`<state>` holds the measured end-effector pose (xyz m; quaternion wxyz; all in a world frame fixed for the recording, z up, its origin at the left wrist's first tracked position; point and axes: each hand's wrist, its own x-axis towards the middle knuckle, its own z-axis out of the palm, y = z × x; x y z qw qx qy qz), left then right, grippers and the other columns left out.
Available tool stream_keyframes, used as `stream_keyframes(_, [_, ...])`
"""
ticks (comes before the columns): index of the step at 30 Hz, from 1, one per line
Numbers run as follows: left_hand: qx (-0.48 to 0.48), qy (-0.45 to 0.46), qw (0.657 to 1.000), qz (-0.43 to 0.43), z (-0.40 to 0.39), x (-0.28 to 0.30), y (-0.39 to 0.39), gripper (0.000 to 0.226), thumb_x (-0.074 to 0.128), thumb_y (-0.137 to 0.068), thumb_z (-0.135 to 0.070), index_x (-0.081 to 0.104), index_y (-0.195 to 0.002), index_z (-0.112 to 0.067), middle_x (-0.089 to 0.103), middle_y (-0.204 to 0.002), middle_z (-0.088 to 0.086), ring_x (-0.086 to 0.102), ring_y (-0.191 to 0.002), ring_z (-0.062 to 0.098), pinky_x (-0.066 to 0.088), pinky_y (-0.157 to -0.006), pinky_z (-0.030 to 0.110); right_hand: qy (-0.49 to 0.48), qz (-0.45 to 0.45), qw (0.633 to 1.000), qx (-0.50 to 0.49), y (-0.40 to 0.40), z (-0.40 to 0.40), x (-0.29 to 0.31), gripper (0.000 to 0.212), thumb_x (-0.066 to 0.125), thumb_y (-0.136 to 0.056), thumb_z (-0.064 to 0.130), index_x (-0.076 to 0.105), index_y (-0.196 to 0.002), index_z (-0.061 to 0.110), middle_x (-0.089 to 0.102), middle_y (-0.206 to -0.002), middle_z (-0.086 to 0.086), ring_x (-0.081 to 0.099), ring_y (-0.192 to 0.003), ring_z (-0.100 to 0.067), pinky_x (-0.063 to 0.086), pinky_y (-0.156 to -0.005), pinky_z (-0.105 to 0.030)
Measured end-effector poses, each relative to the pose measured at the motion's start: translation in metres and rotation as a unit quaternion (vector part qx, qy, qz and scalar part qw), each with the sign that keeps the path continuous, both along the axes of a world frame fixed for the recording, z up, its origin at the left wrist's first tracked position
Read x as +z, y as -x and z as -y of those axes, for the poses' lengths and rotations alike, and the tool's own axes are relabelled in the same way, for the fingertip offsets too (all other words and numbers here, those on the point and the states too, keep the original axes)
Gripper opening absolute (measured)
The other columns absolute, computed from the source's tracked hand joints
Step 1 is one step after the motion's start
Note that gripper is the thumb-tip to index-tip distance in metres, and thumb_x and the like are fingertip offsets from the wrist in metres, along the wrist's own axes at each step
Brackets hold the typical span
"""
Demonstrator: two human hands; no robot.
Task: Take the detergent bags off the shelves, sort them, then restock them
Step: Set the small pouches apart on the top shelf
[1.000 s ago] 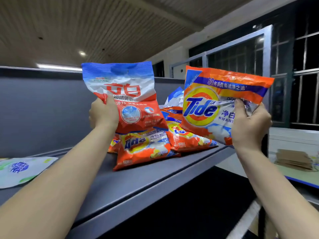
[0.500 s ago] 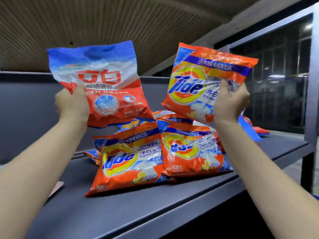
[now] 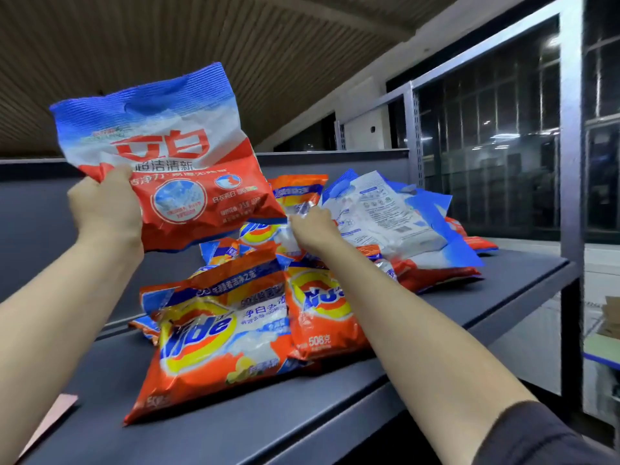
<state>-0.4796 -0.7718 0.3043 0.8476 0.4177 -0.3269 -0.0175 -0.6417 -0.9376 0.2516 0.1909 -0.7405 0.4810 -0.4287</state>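
We get one head view only, worn at eye height, facing forward and slightly up along the shelf (image 3: 385,380), close in at arm's reach, wide-angle, ceiling (image 3: 201,45) on top, window frames (image 3: 567,162) at right.

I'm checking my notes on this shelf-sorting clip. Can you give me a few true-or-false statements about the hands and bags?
1. The left hand holds a red, white and blue plastic detergent bag in the air. True.
2. The right hand hangs empty. False: it grips a bag in the pile.
3. Orange plastic Tide bags lie on the dark grey metal shelf. True.
4. The Tide bags stand upright in a row. False: they lie heaped.
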Motion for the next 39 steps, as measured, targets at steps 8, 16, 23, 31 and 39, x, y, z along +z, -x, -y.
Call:
stream_keyframes(8, [-0.053, 0.020, 0.998, -0.036, 0.052, 0.010, 0.071, 0.009, 0.057, -0.090, -0.016, 0.060, -0.082, -0.020, 0.069, -0.080, -0.008, 0.069, -0.064, 0.004, 0.058, -0.062, 0.024, 0.069, -0.100, 0.987, 0.101, 0.034, 0.021, -0.010, 0.077, 0.047, -0.090, 0.056, 0.023, -0.149, 0.013, 0.047, -0.140, -0.015, 0.043, -0.127, -0.037, 0.039, -0.098, -0.043])
stream_keyframes(16, [0.056, -0.066, 0.995, 0.041, 0.161, 0.013, 0.161, 0.039, 0.051, -0.086, -0.030, 0.063, -0.110, -0.002, 0.067, -0.108, 0.013, 0.062, -0.092, 0.027, 0.046, -0.078, 0.033, 0.044, 0.093, 0.994, 0.028, 0.176, 0.081, -0.009, 0.035, 0.042, -0.090, 0.007, 0.052, -0.123, 0.010, 0.059, -0.121, -0.017, 0.055, -0.108, -0.033, 0.037, -0.075, -0.028])
stream_keyframes(23, [0.202, -0.284, 0.924, 0.160, 0.248, -0.020, 0.224, 0.058, 0.045, -0.096, -0.041, 0.035, -0.139, -0.004, 0.042, -0.142, 0.020, 0.039, -0.130, 0.036, 0.032, -0.103, 0.042, 0.048, 0.071, 0.996, 0.019, 0.243, 0.131, -0.026, 0.044, 0.043, -0.088, 0.003, 0.045, -0.132, 0.010, 0.053, -0.131, -0.011, 0.051, -0.115, -0.028, 0.041, -0.085, -0.029])
stream_keyframes(31, [0.169, -0.489, 0.700, 0.492, 0.291, -0.045, 0.185, 0.126, 0.004, -0.051, -0.099, 0.034, -0.146, -0.022, 0.020, -0.156, 0.013, 0.001, -0.146, 0.033, -0.003, -0.117, 0.051, 0.070, -0.066, 0.994, 0.059, 0.241, 0.156, -0.041, 0.020, 0.043, -0.096, 0.033, 0.054, -0.107, 0.019, 0.062, -0.114, -0.011, 0.049, -0.112, -0.032, 0.043, -0.089, -0.039])
stream_keyframes(39, [0.266, -0.505, 0.646, 0.507, 0.271, -0.053, 0.220, 0.081, 0.018, -0.085, -0.077, 0.035, -0.144, -0.024, 0.033, -0.151, 0.011, 0.010, -0.143, 0.037, -0.001, -0.113, 0.058, 0.061, -0.020, 0.994, 0.084, 0.244, 0.150, -0.039, 0.029, 0.046, -0.095, 0.026, 0.054, -0.120, 0.015, 0.061, -0.120, -0.006, 0.052, -0.112, -0.026, 0.043, -0.089, -0.036])
